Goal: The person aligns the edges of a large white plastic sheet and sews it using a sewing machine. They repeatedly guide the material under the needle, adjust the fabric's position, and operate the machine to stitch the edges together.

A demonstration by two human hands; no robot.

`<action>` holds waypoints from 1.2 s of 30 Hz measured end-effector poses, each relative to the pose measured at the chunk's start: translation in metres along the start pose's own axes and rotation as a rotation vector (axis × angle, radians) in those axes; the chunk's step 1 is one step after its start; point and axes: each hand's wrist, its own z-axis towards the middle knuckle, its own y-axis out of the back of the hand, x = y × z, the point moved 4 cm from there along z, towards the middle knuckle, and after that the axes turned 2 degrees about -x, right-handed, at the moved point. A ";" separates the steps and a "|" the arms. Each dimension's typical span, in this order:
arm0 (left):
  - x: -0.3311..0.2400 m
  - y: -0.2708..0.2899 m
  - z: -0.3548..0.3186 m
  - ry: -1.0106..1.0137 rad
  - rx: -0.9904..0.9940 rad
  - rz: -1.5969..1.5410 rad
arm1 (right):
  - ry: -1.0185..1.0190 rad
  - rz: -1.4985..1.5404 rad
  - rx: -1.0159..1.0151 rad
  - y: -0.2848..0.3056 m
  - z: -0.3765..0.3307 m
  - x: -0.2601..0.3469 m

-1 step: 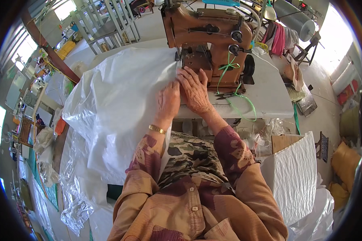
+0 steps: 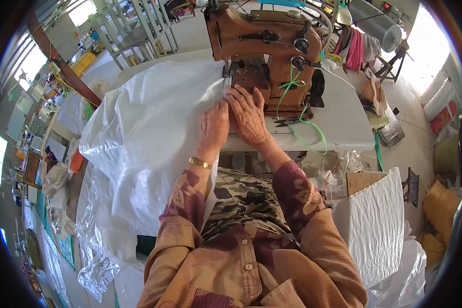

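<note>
A large, glossy white plastic sheet (image 2: 149, 118) spreads over the left of the sewing table and hangs off its front edge. Its right edge runs up to the needle and presser foot (image 2: 226, 69) of a brown sewing machine (image 2: 264, 38). My left hand (image 2: 214, 126), with a gold watch on the wrist, is closed on that edge just in front of the needle area. Beside it and almost touching it, my right hand (image 2: 247, 115) has its fingers bent onto the same edge. Both hands' fingertips are partly hidden.
Small black thread snips (image 2: 288, 122) and a green cord (image 2: 321, 137) lie right of my right hand on the white tabletop (image 2: 344, 128). A white textured sheet (image 2: 377, 226) stands low at the right. Grey metal racks (image 2: 133, 38) stand at the back left.
</note>
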 end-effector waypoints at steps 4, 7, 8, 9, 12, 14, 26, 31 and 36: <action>0.003 -0.001 0.019 0.033 0.026 -0.020 | -0.025 0.007 -0.007 0.002 0.001 0.000; -0.003 0.023 0.016 0.063 0.057 -0.140 | -0.013 0.025 -0.035 0.000 0.000 -0.002; -0.004 0.031 0.009 0.074 0.077 -0.188 | -0.007 0.035 -0.044 -0.001 0.000 0.000; 0.000 0.038 -0.002 0.114 0.032 -0.254 | 0.004 0.033 -0.062 0.000 0.001 0.000; 0.018 0.056 -0.042 0.202 -0.061 -0.300 | 0.013 0.037 -0.107 0.001 -0.002 -0.002; 0.032 0.069 -0.064 0.211 -0.084 -0.138 | 0.005 0.042 -0.136 0.003 -0.002 -0.002; 0.160 0.030 -0.057 0.208 0.074 -0.354 | -0.519 0.596 0.161 -0.016 -0.112 0.098; 0.187 0.026 -0.044 -0.006 0.137 -0.290 | -0.338 0.893 0.714 -0.067 -0.154 0.203; 0.200 0.025 -0.049 -0.124 0.125 -0.275 | -0.312 1.144 0.731 -0.049 -0.142 0.215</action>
